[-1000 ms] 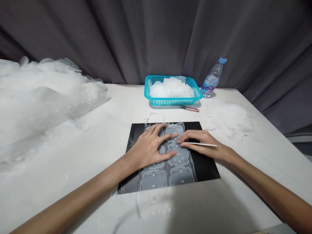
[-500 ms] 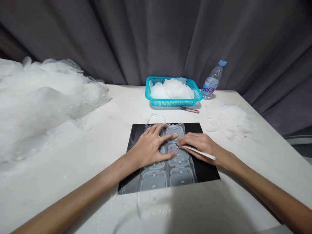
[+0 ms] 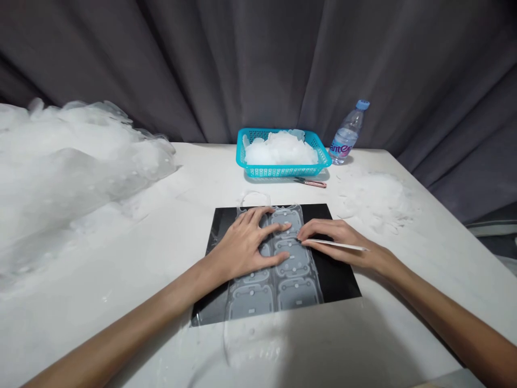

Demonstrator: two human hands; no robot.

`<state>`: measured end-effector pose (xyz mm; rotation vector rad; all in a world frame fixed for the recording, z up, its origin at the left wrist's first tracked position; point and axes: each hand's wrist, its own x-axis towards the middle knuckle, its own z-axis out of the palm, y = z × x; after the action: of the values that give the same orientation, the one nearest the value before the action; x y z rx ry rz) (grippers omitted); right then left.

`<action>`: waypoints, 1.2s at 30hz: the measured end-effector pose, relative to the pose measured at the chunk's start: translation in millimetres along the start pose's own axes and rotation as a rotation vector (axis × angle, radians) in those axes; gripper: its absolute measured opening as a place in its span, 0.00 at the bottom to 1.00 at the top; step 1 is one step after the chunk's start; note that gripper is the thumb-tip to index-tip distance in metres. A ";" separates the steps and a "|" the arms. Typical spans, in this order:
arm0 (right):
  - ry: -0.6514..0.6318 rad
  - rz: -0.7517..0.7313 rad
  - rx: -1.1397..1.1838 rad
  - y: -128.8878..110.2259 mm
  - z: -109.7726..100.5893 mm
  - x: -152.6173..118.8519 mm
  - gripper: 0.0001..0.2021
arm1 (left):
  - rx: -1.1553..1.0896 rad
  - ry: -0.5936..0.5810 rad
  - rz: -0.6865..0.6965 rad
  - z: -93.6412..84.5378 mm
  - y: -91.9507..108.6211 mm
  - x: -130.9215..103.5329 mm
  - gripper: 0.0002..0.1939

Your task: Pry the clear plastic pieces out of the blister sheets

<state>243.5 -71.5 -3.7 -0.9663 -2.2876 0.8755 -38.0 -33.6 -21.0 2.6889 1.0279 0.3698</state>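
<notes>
A translucent moulded silicone sheet (image 3: pixel 299 288) with rounded rectangular cells lies over a black board (image 3: pixel 341 283) on the table. My left hand (image 3: pixel 252 242) rests on the sheet with fingers spread, pressing on its upper cells and covering part of the left column. My right hand (image 3: pixel 337 240) is closed in a pinch around a slim white stick-like tool (image 3: pixel 339 245). Its fingertips are at the right edge of the sheet, near the border between the top two right-hand cells. The tool's working tip is hidden by the fingers.
A turquoise basket (image 3: pixel 283 171) of translucent white pieces stands at the back, with pink-handled snips (image 3: pixel 311 182) before it. Beside it is a water bottle (image 3: pixel 345 137). A large translucent heap (image 3: pixel 72 156) fills the left; thin scraps (image 3: pixel 375 199) lie at right.
My right hand has shifted slightly right, toward the sheet's edge, and the white tool lies flatter. My left hand keeps its place on the sheet. The whole view has shifted a little.
</notes>
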 end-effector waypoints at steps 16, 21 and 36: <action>0.086 -0.341 -0.533 9.0 27.0 7.7 0.12 | -0.105 -0.011 -0.025 2.3 -1.6 -0.1 0.32; 0.105 -0.395 -0.697 14.1 31.0 17.9 0.14 | -0.182 -0.036 -0.093 3.7 -4.2 0.4 0.50; 0.482 0.231 0.013 48.3 -19.7 74.5 0.17 | -0.128 -0.149 -0.092 7.3 -11.4 -1.7 0.63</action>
<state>231.1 18.3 -10.9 -1.2942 -1.7854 0.6555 -44.0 -27.4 -31.7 2.5033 1.0422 0.2074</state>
